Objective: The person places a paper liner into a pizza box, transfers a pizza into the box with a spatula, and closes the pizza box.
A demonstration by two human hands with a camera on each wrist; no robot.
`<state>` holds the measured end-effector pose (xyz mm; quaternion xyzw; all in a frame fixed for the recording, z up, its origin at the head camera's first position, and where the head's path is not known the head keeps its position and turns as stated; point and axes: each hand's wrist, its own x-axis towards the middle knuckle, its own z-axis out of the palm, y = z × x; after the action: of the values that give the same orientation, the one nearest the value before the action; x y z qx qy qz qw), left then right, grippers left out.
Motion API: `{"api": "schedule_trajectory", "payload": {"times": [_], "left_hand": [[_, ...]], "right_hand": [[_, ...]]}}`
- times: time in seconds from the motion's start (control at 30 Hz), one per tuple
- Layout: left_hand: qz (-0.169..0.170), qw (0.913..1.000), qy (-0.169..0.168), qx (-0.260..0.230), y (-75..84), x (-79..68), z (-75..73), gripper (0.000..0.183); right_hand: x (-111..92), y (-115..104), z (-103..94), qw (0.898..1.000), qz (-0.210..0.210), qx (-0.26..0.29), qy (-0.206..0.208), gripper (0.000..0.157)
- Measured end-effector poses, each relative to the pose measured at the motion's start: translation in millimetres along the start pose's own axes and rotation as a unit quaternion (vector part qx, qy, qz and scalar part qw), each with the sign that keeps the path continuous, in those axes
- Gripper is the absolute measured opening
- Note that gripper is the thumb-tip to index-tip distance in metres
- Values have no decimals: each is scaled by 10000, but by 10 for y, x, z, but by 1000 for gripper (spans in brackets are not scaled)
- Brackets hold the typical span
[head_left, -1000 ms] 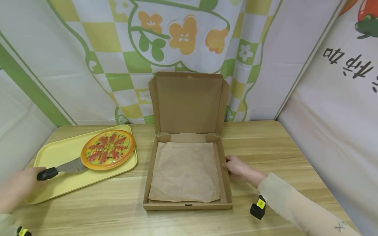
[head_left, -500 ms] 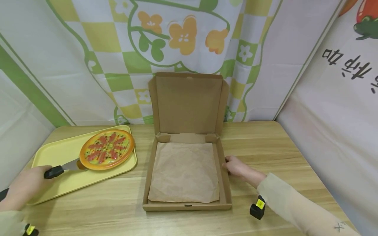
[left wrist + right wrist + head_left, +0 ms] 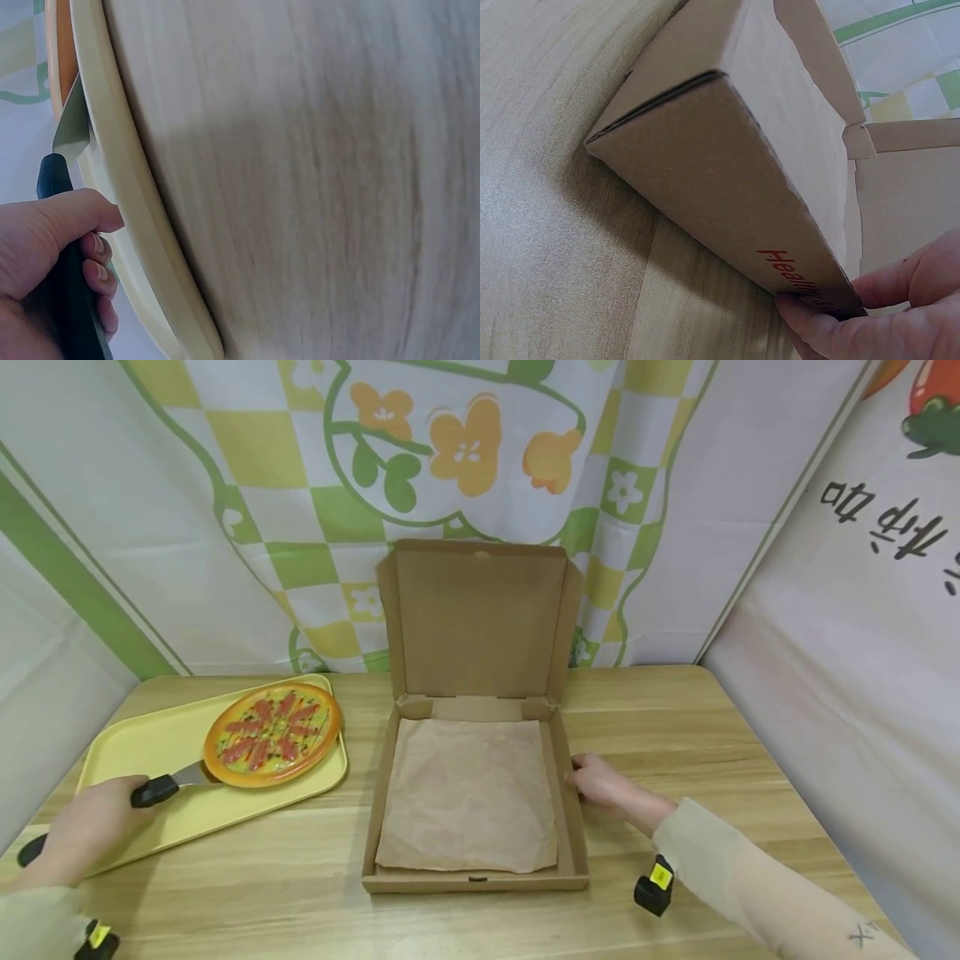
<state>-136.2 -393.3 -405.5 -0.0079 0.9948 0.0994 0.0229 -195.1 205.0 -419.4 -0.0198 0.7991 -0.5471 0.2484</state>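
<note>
Head view: left hand (image 3: 101,827) clamped round the black handle of a spatula (image 3: 159,790), handle end projecting behind it. Metal of the blade (image 3: 197,774) points right and away from the person; tip hidden at the near-left edge of a pizza (image 3: 273,737). Position of pizza: right part of a pale yellow tray (image 3: 157,735), overlapping its right rim; orange crust, red strips on top. Cannot tell whether its near edge is lifted. Left wrist view: thumb along the handle, fingers curled about it, hand just beside the tray edge. On the other side, the right hand (image 3: 600,781) pinches the right side wall of a cardboard box (image 3: 420,885); right wrist view gives digits on both faces of that wall, one by red lettering (image 3: 787,274). Box stands right of the tray, apart from it, its lid (image 3: 480,618) raised upright at the back; a creased brown paper sheet (image 3: 472,793) covers most of its floor. All on a wood-grain table (image 3: 660,718); behind, a checked curtain (image 3: 262,452) with orange flowers
</note>
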Motion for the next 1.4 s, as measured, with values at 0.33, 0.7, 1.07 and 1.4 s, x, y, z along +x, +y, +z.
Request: {"api": "schedule_trajectory", "payload": {"times": [0.33,0.7,1.07,1.4], "left_hand": [[72,9999,-47,-101,49,36,13,43],[-42,9998,87,-151,11,20,43,42],[-185,9994,247,-122,14,-34,36,45],[-379,9982,416,-227,63,-73,-9,42]], "right_hand": [[-236,-321,130,9992,299,-153,201,41],[-259,-337,135,9992,300,-159,231,42],[-255,-342,148,9993,302,-42,196,42],[-260,-337,147,9994,263,-69,203,43]]}}
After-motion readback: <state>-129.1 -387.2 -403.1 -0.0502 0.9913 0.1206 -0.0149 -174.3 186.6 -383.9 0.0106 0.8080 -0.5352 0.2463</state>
